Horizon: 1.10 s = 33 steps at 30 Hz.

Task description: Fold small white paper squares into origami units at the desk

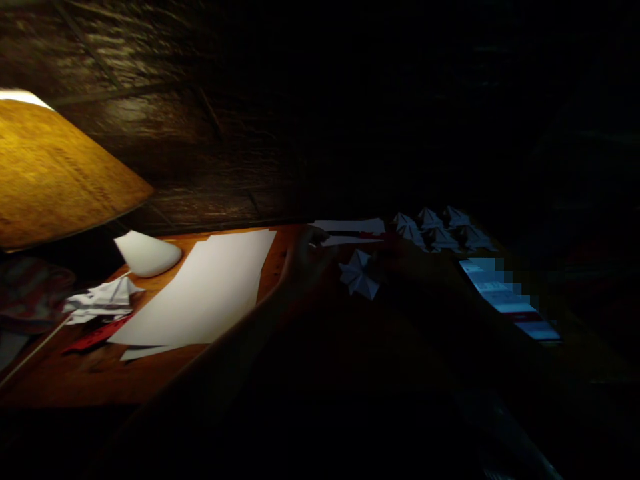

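Dim wooden table (150, 383), left hand (306, 257) beside folded paper star (361, 275)

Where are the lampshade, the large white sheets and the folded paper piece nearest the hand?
lampshade (55, 173), head view, middle of its lit side.
large white sheets (205, 287), head view, centre of the top sheet.
folded paper piece (361, 275), head view, its middle.

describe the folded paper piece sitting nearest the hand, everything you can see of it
The folded paper piece is white paper creased into a pleated, star-like form with pointed flaps fanning out from a raised centre. It sits on the wooden table, in shadow just beyond the lamp's light, so finer creases are hard to read. It lies just right of the left hand; whether the fingers touch it cannot be told. A group of similar folded pieces lies farther back to its right, apart from it.
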Tool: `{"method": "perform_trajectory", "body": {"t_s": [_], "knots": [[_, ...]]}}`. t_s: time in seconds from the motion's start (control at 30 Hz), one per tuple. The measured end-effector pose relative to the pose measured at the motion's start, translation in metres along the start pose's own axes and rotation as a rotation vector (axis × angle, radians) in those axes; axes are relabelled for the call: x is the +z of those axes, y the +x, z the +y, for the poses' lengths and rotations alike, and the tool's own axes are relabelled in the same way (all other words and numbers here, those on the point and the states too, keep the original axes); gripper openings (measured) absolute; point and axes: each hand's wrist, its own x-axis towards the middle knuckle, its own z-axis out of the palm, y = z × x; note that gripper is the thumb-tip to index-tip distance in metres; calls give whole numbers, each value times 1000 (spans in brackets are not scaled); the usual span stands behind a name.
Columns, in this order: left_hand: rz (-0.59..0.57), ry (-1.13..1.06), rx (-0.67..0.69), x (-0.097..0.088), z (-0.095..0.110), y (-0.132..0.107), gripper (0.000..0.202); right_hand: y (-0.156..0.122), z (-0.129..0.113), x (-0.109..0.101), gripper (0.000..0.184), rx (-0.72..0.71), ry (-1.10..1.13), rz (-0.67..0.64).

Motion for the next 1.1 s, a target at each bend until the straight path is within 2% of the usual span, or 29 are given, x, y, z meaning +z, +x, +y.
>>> {"method": "perform_trajectory", "body": {"t_s": [0.03,0.07,0.1,0.13,0.2,0.27,0.37,0.53,0.8,0.97,1.1], "knots": [[-74,72,96,-3,-1,0,13,-1,0,-2,15,-3,-133,-24],[-205,114,196,-5,0,0,7,-3,-1,-4,17,-7,-248,-27],[-345,132,289,-7,1,-1,4,-4,-2,-6,19,-19,-334,-9],[-433,126,362,-7,3,-2,6,-5,-4,-8,20,-42,-392,25],[-540,95,439,-6,7,-5,8,-5,-6,-12,21,-144,-445,75],[-591,100,447,-5,10,-8,11,-4,-8,-16,14,-275,-439,40],[-642,146,424,-5,14,-11,14,-2,-9,-20,8,-400,-421,-82],[-676,139,421,-6,13,-12,17,-6,-11,-16,24,-394,-403,-227],[-700,220,511,-2,0,-12,17,-3,-8,-19,17,-398,-419,-305],[-686,222,572,-1,0,-13,19,-1,-7,-19,19,-456,-415,-315],[-697,220,624,1,0,-12,20,-2,-6,-18,20,-424,-445,-331]]}}
